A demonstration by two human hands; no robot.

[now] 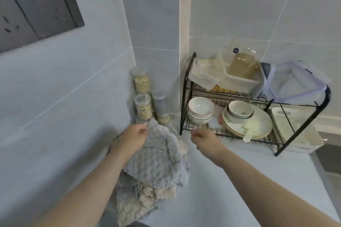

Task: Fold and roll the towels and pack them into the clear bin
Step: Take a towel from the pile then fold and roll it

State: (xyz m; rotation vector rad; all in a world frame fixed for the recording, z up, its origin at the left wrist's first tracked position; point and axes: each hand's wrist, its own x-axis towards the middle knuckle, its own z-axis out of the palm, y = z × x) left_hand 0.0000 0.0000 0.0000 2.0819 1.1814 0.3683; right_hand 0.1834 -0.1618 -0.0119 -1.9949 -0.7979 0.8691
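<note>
We find the left hand (pixel 132 138) pinching the top corner of the grey towel (pixel 156 164), which lies heaped on the counter (pixel 239 180) below the jars (pixel 143 107). The right hand (pixel 204 140) hovers before the rack (pixel 186 86), fingers curled and holding nothing.

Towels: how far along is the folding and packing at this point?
Nothing looks done: the grey towel and beige towel lie crumpled in a heap on the counter. In hand: the left hand grips the grey towel's top corner; the right hand hovers nearby without a towel. Remaining: all folding, rolling and packing.
</note>
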